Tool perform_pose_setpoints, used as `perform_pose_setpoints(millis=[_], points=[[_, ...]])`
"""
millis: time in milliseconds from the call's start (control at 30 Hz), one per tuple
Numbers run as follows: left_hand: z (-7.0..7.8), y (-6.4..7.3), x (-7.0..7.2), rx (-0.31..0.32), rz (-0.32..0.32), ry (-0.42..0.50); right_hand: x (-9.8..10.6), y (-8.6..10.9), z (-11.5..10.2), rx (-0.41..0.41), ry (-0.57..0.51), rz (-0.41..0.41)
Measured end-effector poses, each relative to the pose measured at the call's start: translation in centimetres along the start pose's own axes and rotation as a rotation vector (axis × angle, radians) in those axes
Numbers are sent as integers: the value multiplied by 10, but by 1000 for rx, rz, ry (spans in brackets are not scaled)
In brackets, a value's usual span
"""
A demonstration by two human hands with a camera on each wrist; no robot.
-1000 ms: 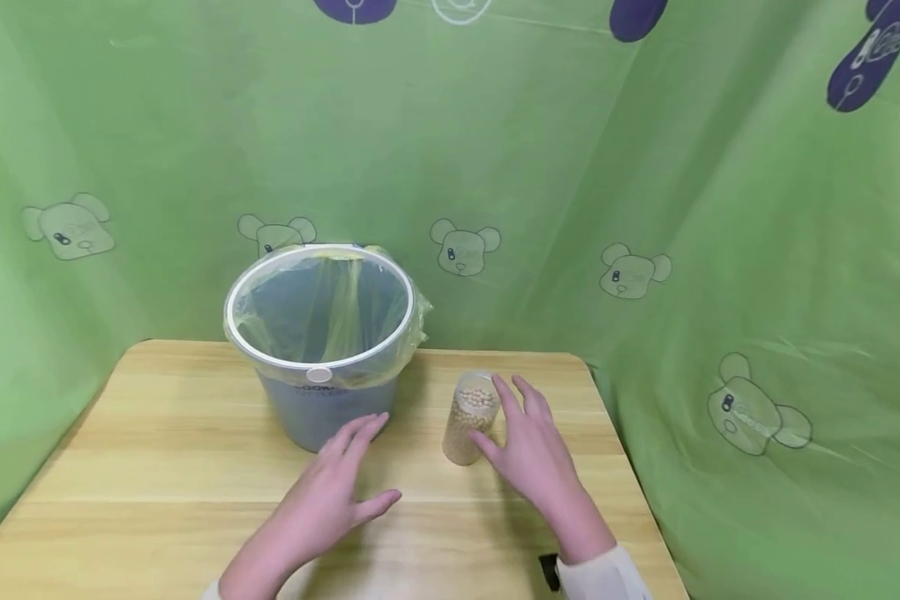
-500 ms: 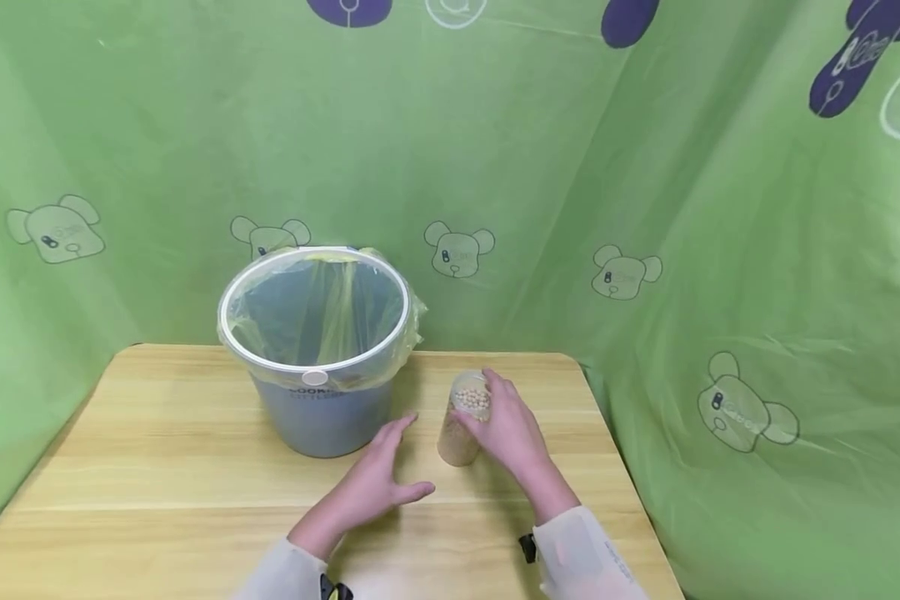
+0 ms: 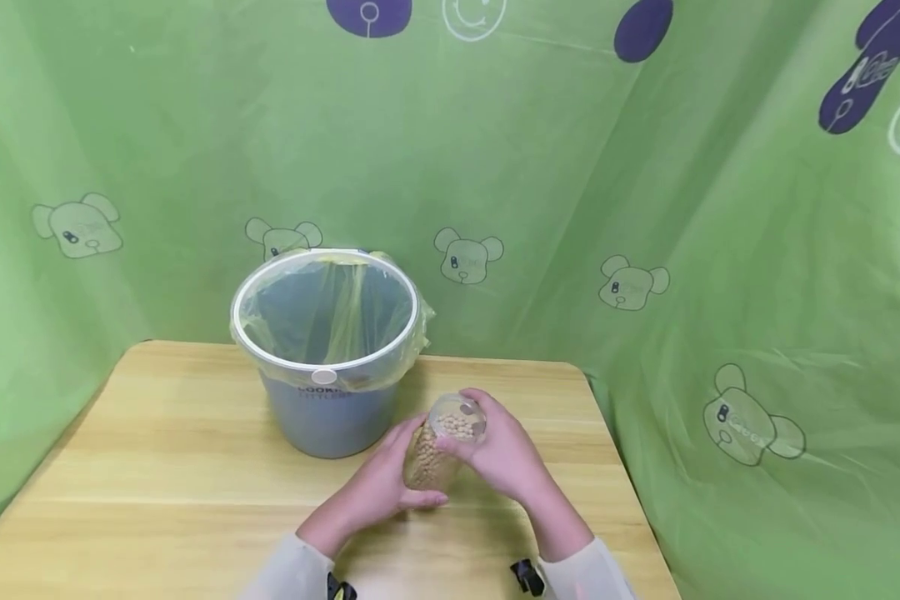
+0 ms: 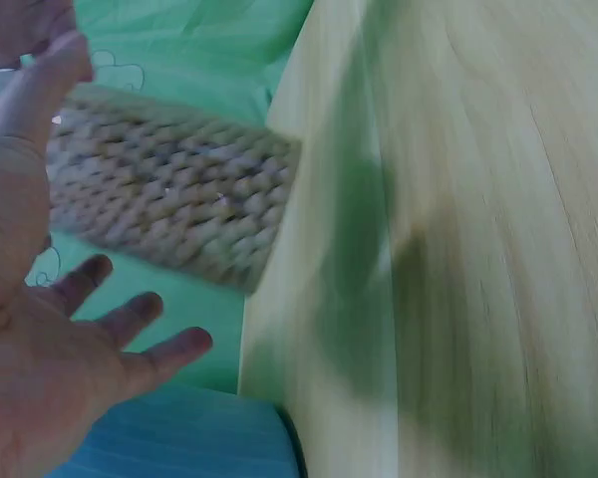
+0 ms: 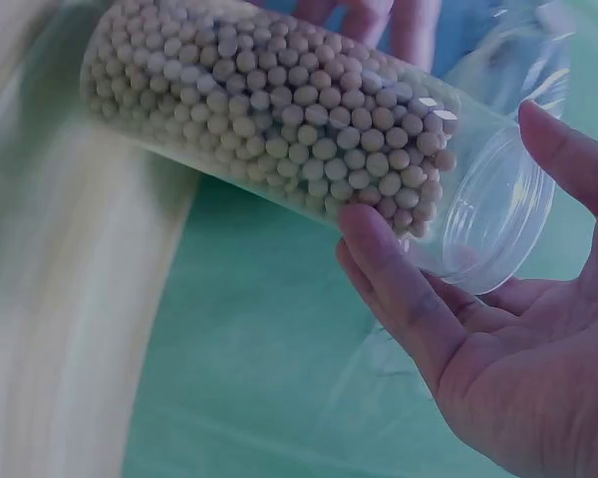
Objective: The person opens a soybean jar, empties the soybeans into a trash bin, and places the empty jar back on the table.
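A clear cylindrical jar (image 3: 429, 462) holds many small round tan pieces that look like beans. In the right wrist view the jar (image 5: 279, 110) has a clear top end with rings; whether a lid covers it I cannot tell. My right hand (image 3: 504, 450) grips the jar near its top, thumb on the near side and fingers behind. My left hand (image 3: 378, 483) is at the jar's left side, thumb stretched past its lower part. In the left wrist view the left hand's fingers (image 4: 169, 358) are spread and fairly straight. The jar tilts and appears raised above the table.
A grey-blue bucket (image 3: 330, 421) with a white rim and a yellowish bag lining stands at the back, left of the jar. Beneath is a wooden table (image 3: 157, 467). A green curtain (image 3: 540, 125) with bear prints hangs behind and to the right.
The right hand has closed round the jar's top and brought it left and nearer. The left hand has moved right to the jar's side. The bucket stays put.
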State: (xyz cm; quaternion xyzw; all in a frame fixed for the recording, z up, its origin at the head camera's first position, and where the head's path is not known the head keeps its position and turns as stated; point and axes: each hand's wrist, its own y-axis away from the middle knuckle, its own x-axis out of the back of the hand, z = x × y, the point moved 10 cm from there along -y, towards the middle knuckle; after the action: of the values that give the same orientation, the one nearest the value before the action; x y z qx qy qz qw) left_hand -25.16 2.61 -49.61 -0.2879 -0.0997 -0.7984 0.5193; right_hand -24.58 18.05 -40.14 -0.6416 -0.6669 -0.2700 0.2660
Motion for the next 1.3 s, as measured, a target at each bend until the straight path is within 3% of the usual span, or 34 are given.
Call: perform_pose_setpoints(millis=[200,367,533,633,767,867,1100,1300], points=[[14,3,8,-44,31,158,3,21,-33,47,-28,-15],[18,3,12,-47,77,162,6,30,-44,58,19,0],[21,7,17,-51,155,54,2,33,-47,91,29,-49],[26,12,21,-67,212,-70,0,33,-46,110,72,-78],[36,18,29,-105,305,-240,4,31,-44,99,184,-60],[42,22,35,-122,349,-313,7,29,-45,99,207,-48],[42,24,35,-111,289,-310,6,24,-44,146,141,-51],[41,25,31,-142,234,-306,2,23,-41,201,150,-74]])
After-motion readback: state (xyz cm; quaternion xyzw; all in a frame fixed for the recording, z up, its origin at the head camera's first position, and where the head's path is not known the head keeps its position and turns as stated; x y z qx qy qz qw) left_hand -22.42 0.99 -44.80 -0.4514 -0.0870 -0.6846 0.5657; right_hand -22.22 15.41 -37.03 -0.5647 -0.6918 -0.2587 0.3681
